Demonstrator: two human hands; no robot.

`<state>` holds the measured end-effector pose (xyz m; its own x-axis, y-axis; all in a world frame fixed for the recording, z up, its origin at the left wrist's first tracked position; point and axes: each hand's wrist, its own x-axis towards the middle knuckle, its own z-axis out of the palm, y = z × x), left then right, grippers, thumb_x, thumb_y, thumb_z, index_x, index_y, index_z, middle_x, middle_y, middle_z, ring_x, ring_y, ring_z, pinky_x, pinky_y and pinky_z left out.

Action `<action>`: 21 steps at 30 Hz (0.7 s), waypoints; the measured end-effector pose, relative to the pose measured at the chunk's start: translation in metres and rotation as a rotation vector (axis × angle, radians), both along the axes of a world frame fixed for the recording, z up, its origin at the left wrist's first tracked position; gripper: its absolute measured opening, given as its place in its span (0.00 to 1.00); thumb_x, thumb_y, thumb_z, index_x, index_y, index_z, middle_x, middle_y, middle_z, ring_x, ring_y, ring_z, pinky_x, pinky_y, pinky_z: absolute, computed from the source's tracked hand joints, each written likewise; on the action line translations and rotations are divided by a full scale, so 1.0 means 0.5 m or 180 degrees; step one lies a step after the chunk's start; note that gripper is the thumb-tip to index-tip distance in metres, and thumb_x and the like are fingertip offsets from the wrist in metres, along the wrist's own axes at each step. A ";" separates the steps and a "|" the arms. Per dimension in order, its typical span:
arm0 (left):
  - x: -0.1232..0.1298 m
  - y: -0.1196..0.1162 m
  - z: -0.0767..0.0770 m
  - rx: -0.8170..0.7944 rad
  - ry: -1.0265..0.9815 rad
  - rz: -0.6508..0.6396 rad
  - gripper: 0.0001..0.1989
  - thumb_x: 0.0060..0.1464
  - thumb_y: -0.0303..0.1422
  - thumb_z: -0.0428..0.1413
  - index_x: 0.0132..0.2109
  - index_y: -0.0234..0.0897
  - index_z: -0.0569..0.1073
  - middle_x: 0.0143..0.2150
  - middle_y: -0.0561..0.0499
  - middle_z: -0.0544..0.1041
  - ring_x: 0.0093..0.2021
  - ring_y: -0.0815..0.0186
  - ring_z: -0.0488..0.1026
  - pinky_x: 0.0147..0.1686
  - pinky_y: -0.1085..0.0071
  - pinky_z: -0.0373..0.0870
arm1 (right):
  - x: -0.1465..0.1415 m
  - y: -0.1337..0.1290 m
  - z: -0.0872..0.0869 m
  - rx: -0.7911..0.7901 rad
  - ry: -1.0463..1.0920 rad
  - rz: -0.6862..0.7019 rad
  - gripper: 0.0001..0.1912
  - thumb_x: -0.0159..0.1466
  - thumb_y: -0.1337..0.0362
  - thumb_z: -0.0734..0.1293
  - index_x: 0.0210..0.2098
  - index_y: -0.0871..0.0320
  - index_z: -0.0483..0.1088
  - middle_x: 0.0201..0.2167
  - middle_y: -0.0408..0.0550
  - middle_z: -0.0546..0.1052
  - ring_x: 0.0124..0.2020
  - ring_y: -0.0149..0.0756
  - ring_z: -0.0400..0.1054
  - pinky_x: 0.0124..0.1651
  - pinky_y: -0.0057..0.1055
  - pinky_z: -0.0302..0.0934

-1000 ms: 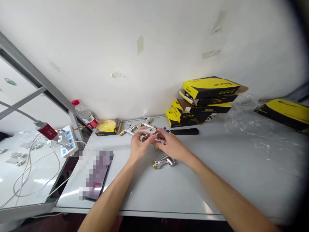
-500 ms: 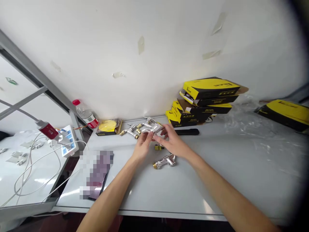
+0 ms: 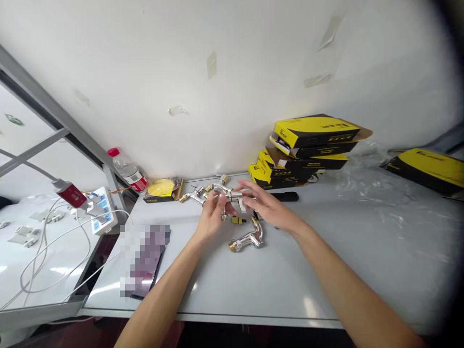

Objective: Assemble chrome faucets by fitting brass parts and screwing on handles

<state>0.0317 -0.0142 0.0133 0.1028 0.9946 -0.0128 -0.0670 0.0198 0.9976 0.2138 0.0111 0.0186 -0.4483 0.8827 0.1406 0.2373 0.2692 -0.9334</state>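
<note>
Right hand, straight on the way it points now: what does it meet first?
The chrome fitting held in the left hand. The right hand points left at it, and its fingers are right by the fitting's near end. Depth is unclear, so they may already touch.

The chrome fitting (image 3: 229, 194) is partly hidden by the left grip (image 3: 213, 217) and the right grip (image 3: 267, 205), so its full shape cannot be made out. One end of the black strip (image 3: 288, 196) is concealed behind the right grip. The dark flat object (image 3: 145, 258) is obscured by mosaic blur. The yellow box (image 3: 424, 169) is cut off by the right edge. The small brass parts (image 3: 207, 192) are too small to be identified.
</note>
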 end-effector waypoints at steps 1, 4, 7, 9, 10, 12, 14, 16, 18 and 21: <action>0.000 -0.001 0.000 0.0169 0.0115 0.0002 0.18 0.60 0.50 0.52 0.43 0.40 0.66 0.26 0.53 0.73 0.27 0.67 0.73 0.25 0.74 0.61 | -0.001 0.000 -0.002 -0.0233 -0.0077 -0.0026 0.22 0.68 0.49 0.56 0.51 0.55 0.70 0.44 0.49 0.74 0.38 0.34 0.69 0.41 0.31 0.66; 0.001 -0.003 -0.001 0.0218 0.0164 -0.0026 0.18 0.61 0.50 0.52 0.42 0.40 0.65 0.25 0.53 0.73 0.26 0.68 0.72 0.26 0.73 0.61 | -0.010 0.002 -0.011 -0.0527 -0.0300 0.0099 0.23 0.68 0.46 0.56 0.40 0.58 0.71 0.32 0.47 0.75 0.31 0.34 0.68 0.37 0.32 0.65; 0.004 -0.004 -0.006 -0.0285 -0.0141 -0.0070 0.20 0.60 0.53 0.51 0.38 0.39 0.64 0.26 0.54 0.72 0.21 0.70 0.69 0.21 0.74 0.55 | -0.014 0.005 -0.017 0.0216 -0.0342 -0.0118 0.14 0.66 0.55 0.60 0.42 0.56 0.70 0.39 0.50 0.75 0.41 0.38 0.68 0.48 0.38 0.65; 0.005 -0.004 -0.007 -0.0508 -0.0324 -0.0114 0.21 0.60 0.53 0.50 0.38 0.39 0.64 0.27 0.54 0.72 0.20 0.70 0.69 0.21 0.74 0.55 | -0.010 0.009 -0.017 0.0830 -0.0365 -0.0445 0.14 0.64 0.59 0.62 0.47 0.55 0.71 0.49 0.53 0.70 0.52 0.43 0.64 0.57 0.42 0.61; 0.005 -0.003 -0.008 -0.0491 -0.0332 -0.0107 0.20 0.60 0.53 0.50 0.39 0.39 0.64 0.28 0.54 0.72 0.22 0.69 0.70 0.22 0.74 0.56 | -0.007 0.010 -0.016 0.0938 -0.0366 -0.0638 0.17 0.63 0.58 0.63 0.50 0.54 0.70 0.52 0.54 0.68 0.55 0.44 0.62 0.59 0.43 0.60; 0.005 -0.003 -0.008 -0.0302 -0.0198 -0.0025 0.20 0.59 0.53 0.52 0.41 0.40 0.63 0.28 0.54 0.73 0.26 0.67 0.73 0.23 0.74 0.59 | -0.003 0.012 -0.014 0.0642 -0.0325 -0.0963 0.24 0.62 0.52 0.64 0.55 0.54 0.68 0.50 0.54 0.68 0.52 0.43 0.64 0.56 0.41 0.62; 0.005 -0.002 -0.009 -0.0157 -0.0050 0.0031 0.21 0.58 0.54 0.53 0.43 0.41 0.63 0.28 0.53 0.73 0.28 0.66 0.74 0.24 0.74 0.60 | -0.004 0.012 -0.011 0.0078 -0.0295 -0.0939 0.26 0.65 0.44 0.60 0.51 0.56 0.70 0.40 0.52 0.72 0.43 0.41 0.68 0.50 0.40 0.65; 0.004 0.000 -0.009 -0.0173 -0.0054 0.0056 0.21 0.58 0.54 0.53 0.43 0.41 0.63 0.29 0.53 0.73 0.29 0.65 0.75 0.25 0.74 0.61 | -0.008 0.009 -0.003 -0.0134 -0.0133 -0.0715 0.29 0.66 0.39 0.55 0.41 0.56 0.73 0.36 0.50 0.74 0.43 0.41 0.68 0.51 0.39 0.63; 0.002 0.003 -0.010 -0.0228 -0.0125 0.0163 0.21 0.57 0.54 0.53 0.42 0.41 0.63 0.30 0.53 0.73 0.28 0.66 0.75 0.26 0.73 0.62 | -0.010 0.006 0.006 -0.0068 0.0352 -0.0510 0.30 0.66 0.39 0.55 0.34 0.55 0.75 0.38 0.50 0.76 0.51 0.42 0.67 0.57 0.38 0.60; -0.003 0.008 -0.010 -0.0344 -0.0116 0.0391 0.21 0.57 0.54 0.53 0.42 0.41 0.62 0.32 0.53 0.73 0.27 0.67 0.75 0.25 0.74 0.62 | -0.007 0.003 0.015 -0.0391 0.1422 -0.0185 0.34 0.68 0.39 0.50 0.24 0.56 0.70 0.26 0.49 0.75 0.41 0.38 0.71 0.50 0.35 0.64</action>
<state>0.0302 -0.0101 0.0083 -0.0172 0.9927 -0.1190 -0.1117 0.1164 0.9869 0.2104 0.0127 0.0261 -0.3169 0.9268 0.2015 -0.1837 0.1485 -0.9717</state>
